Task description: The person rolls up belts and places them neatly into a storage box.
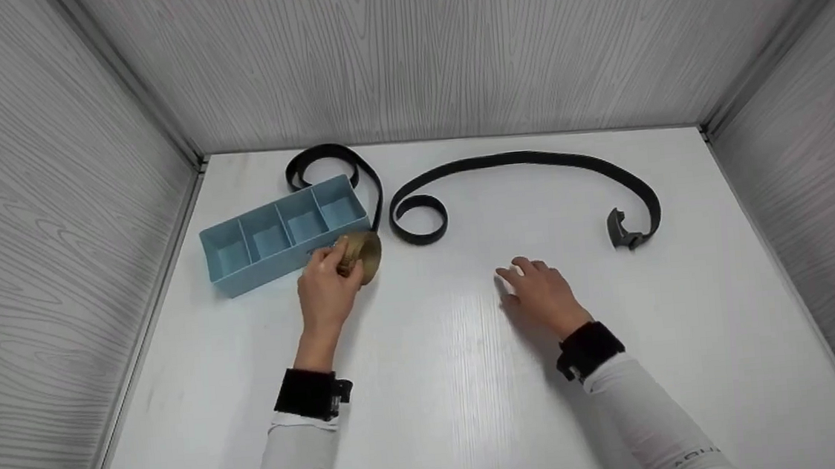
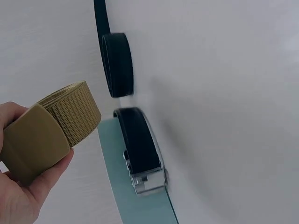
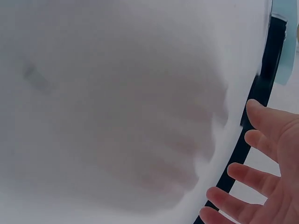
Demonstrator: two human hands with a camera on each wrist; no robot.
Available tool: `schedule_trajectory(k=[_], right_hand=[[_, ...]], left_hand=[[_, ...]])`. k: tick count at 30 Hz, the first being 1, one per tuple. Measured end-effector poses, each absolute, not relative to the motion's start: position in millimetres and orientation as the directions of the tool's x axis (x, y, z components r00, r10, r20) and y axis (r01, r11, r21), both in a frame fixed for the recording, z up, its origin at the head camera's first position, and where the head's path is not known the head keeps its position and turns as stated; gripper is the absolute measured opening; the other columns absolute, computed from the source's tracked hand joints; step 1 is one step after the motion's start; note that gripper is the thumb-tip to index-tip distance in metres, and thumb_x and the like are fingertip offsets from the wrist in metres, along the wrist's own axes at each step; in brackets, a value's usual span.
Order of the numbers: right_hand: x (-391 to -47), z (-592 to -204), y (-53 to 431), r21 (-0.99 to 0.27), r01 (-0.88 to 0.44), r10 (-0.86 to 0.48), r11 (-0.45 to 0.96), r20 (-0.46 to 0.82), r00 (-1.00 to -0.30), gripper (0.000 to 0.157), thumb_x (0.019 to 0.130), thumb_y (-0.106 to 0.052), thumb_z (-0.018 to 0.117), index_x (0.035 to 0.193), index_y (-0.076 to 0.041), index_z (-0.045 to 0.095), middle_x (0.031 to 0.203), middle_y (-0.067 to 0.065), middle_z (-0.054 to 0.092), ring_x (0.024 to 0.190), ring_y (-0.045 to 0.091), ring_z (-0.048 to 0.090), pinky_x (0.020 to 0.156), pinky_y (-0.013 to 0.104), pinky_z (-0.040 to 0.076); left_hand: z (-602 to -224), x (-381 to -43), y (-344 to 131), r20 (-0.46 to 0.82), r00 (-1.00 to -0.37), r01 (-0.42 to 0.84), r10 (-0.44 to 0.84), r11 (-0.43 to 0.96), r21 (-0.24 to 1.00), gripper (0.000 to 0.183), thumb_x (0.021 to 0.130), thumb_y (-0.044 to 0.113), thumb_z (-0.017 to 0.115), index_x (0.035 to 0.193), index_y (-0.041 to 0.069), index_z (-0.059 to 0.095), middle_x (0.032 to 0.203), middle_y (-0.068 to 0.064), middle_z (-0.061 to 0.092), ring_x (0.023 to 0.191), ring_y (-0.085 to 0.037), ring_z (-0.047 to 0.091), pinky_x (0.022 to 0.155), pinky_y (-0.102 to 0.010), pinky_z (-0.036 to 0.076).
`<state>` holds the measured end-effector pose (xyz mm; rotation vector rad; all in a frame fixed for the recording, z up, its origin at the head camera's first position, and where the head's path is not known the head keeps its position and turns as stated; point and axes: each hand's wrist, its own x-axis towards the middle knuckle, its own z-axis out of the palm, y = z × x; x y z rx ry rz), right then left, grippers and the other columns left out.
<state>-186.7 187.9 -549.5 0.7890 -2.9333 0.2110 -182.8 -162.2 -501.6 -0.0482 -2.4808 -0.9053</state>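
Note:
My left hand (image 1: 326,290) grips a rolled tan webbing belt (image 1: 368,255) by its flat tan buckle (image 2: 35,140), close to the front right corner of a light blue divided box (image 1: 264,272). Along that box runs a black belt (image 1: 379,193), coiled at its far end. Its silver buckle (image 2: 149,182) shows against the box in the left wrist view; in the head view the hand and tan belt mostly cover it. Over the table, my right hand (image 1: 541,293) holds nothing, its fingers (image 3: 254,179) apart and slightly bent.
A second black belt (image 1: 516,158) arcs across the back of the white table (image 1: 444,381). Its left end is coiled, and a dark buckle (image 1: 618,230) stands at its right end. Grey wood-grain panels (image 1: 448,53) enclose the back and both sides.

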Motion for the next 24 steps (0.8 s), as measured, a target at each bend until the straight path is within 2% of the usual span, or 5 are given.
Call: schedule_trajectory(k=[7, 13, 18, 24], right_hand=[[-182, -548, 220, -0.108, -0.405, -0.409, 0.908, -0.015, -0.912, 0.045, 0.092, -0.029, 0.069, 0.131, -0.01, 0.06, 0.126, 0.02, 0.055, 0.116, 0.047, 0.051, 0.089, 0.06, 0.043], [-181, -549, 236, -0.117, -0.332, -0.346, 0.936, -0.135, -0.928, 0.048, 0.095, -0.035, 0.064, 0.137, -0.014, 0.055, 0.133, 0.02, 0.05, 0.122, 0.049, 0.045, 0.094, 0.063, 0.037], [-182, -550, 236, -0.139, -0.33, -0.349, 0.934, -0.148, -0.925, 0.051, 0.096, -0.035, 0.063, 0.14, -0.012, 0.053, 0.133, 0.022, 0.049, 0.12, 0.049, 0.046, 0.093, 0.063, 0.039], [-180, -551, 234, -0.139, -0.359, -0.374, 0.923, -0.099, -0.922, 0.049, 0.095, -0.033, 0.064, 0.137, -0.009, 0.055, 0.127, 0.023, 0.052, 0.112, 0.048, 0.051, 0.084, 0.06, 0.045]], left_hand=[[-495, -188, -213, 0.459, -0.843, 0.056, -0.282, 0.802, 0.595, 0.041, 0.084, 0.012, 0.073, 0.123, 0.0, 0.067, 0.099, -0.026, 0.063, 0.087, -0.04, 0.064, 0.071, -0.052, 0.051], [-486, -201, -251, 0.445, -0.789, -0.095, -0.424, 0.799, 0.593, 0.041, 0.087, 0.012, 0.068, 0.125, -0.001, 0.065, 0.104, -0.031, 0.062, 0.09, -0.047, 0.062, 0.074, -0.058, 0.049], [-480, -219, -279, 0.397, -0.759, -0.216, -0.516, 0.775, 0.594, 0.04, 0.09, 0.012, 0.063, 0.128, 0.0, 0.063, 0.108, -0.032, 0.061, 0.09, -0.049, 0.062, 0.078, -0.06, 0.049], [-483, -238, -298, 0.289, -0.768, -0.343, -0.572, 0.747, 0.569, 0.042, 0.093, 0.013, 0.06, 0.134, 0.002, 0.058, 0.114, -0.032, 0.058, 0.098, -0.049, 0.061, 0.084, -0.059, 0.048]])
